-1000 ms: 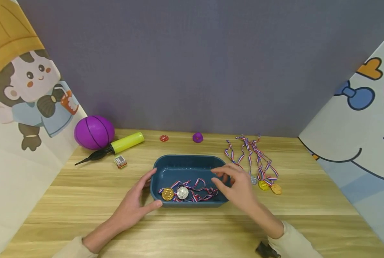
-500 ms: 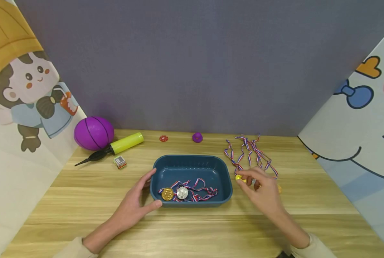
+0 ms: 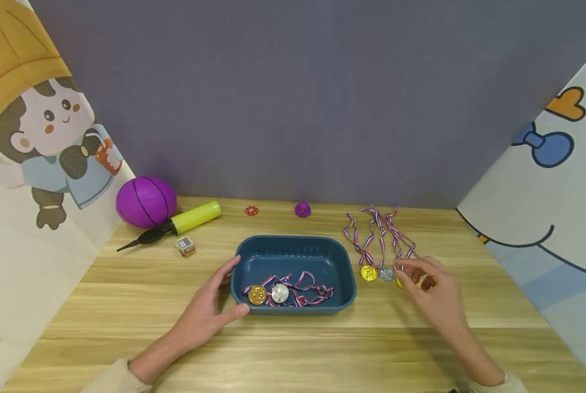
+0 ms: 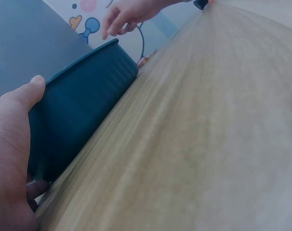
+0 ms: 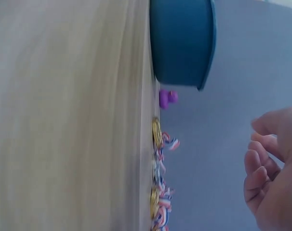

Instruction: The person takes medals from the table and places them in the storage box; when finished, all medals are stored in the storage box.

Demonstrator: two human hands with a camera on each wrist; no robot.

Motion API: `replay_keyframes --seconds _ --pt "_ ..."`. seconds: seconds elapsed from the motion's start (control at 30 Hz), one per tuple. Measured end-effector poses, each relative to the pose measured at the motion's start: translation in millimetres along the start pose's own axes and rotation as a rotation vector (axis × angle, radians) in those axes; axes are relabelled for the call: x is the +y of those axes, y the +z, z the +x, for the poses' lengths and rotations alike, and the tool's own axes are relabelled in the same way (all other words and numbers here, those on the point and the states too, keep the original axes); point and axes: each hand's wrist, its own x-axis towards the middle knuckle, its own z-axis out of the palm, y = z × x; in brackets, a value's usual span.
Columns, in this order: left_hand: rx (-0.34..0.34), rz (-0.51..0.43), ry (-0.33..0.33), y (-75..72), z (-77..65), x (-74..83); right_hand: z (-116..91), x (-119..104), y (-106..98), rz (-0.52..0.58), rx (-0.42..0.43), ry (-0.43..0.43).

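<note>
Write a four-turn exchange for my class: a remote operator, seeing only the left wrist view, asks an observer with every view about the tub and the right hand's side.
Operator: I see just the outside of the tub. What lies in it?
Observer: A gold medal lies in it, next to a silver medal.
Operator: And on the table, near the right hand?
Observer: A second silver medal lies there between two other gold medals.
</note>
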Motion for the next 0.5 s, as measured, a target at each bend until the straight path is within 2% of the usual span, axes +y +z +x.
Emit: replay_keyframes --seconds 0.33,0.5 --pt "-0.002 -0.008 -0.003 -0.6 0.0 1.2 -6 25 -19 -0.055 0.06 0.064" --pt "-0.001 -0.008 0.003 -0.5 -0.6 0.5 -10 37 -25 -0.098 0.057 0.081"
